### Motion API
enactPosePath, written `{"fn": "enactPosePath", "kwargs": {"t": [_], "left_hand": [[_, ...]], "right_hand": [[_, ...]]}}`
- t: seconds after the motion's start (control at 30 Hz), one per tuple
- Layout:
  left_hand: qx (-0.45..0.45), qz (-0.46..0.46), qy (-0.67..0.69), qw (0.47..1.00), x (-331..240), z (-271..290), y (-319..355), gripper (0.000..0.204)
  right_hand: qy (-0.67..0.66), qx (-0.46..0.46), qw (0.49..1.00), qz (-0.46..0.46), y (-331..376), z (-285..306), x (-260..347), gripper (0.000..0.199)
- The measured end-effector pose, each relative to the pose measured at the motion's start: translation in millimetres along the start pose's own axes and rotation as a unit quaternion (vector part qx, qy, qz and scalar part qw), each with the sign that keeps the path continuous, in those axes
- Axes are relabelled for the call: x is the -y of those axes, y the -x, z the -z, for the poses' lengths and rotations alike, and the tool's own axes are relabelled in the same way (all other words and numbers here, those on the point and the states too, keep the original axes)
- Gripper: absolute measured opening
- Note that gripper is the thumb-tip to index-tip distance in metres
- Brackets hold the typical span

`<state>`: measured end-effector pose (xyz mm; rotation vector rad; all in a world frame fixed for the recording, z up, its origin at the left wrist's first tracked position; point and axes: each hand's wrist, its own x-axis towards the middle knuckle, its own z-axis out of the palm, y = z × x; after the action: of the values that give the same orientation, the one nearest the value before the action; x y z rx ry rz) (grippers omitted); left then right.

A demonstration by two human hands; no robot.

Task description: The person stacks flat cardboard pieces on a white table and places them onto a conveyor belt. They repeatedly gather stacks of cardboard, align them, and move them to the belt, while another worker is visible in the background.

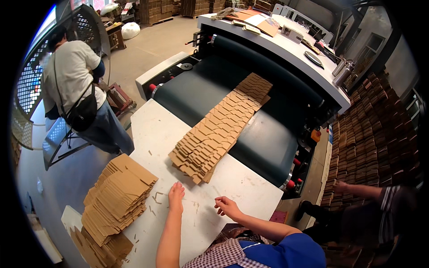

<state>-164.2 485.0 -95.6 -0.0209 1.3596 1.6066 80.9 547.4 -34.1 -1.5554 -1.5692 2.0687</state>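
Note:
A long overlapping row of brown cardboard blanks (219,127) runs from the white table (254,178) onto the dark green conveyor belt (192,89). Just short of its near end is my left hand (176,195), raised over the table with fingers loosely stretched and nothing in them. To the right, my right hand (228,207) hovers apart from the cardboard, its fingers bent but separate, holding nothing. A fanned stack of flat cardboard blanks (118,192) lies on the table left of my left hand. Narrow cardboard scraps (156,198) are scattered between them.
A person in a white shirt (73,76) stands at the left by a large fan (31,85). Another person's arm (357,190) reaches toward piled cardboard (366,147) at the right. Beyond the belt, the machine's white top (277,42) carries papers and a metal flask (343,73).

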Motion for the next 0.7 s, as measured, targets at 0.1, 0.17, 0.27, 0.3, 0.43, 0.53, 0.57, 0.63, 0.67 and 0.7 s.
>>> {"fn": "enactPosePath", "kwargs": {"t": [0.1, 0.17, 0.27, 0.3, 0.43, 0.53, 0.57, 0.63, 0.67, 0.7], "left_hand": [[-0.027, 0.023, 0.085, 0.996, 10, -44, -58, 0.074], [-0.012, 0.049, 0.162, 0.986, 7, -67, -68, 0.070], [-0.018, 0.068, 0.182, 0.981, -2, -84, -75, 0.068], [-0.021, 0.060, 0.195, 0.979, -4, -86, -77, 0.069], [-0.011, 0.040, 0.157, 0.987, -9, -92, -87, 0.070], [-0.040, -0.033, 0.107, 0.993, -16, -122, -77, 0.065], [-0.044, -0.020, 0.137, 0.989, -18, -127, -74, 0.065], [-0.047, 0.007, 0.191, 0.980, -20, -133, -75, 0.065], [-0.076, 0.027, 0.190, 0.979, -18, -130, -79, 0.061], [-0.075, 0.039, 0.189, 0.978, -9, -120, -84, 0.059]], "right_hand": [[-0.035, -0.029, 0.999, -0.006, -27, 78, 12, 0.035], [-0.064, -0.070, 0.996, -0.009, -43, 125, 19, 0.035], [-0.080, -0.102, 0.992, 0.004, -79, 186, 41, 0.032], [-0.075, -0.112, 0.991, 0.019, -94, 204, 53, 0.031], [0.141, -0.227, 0.940, 0.213, -193, 293, 111, 0.030], [0.282, -0.345, 0.838, 0.315, -267, 338, 178, 0.031], [0.326, -0.374, 0.805, 0.325, -287, 351, 194, 0.031], [0.466, -0.423, 0.683, 0.372, -328, 382, 212, 0.033], [0.503, -0.422, 0.668, 0.351, -345, 393, 219, 0.033], [0.539, -0.421, 0.651, 0.329, -360, 402, 222, 0.034]]}}
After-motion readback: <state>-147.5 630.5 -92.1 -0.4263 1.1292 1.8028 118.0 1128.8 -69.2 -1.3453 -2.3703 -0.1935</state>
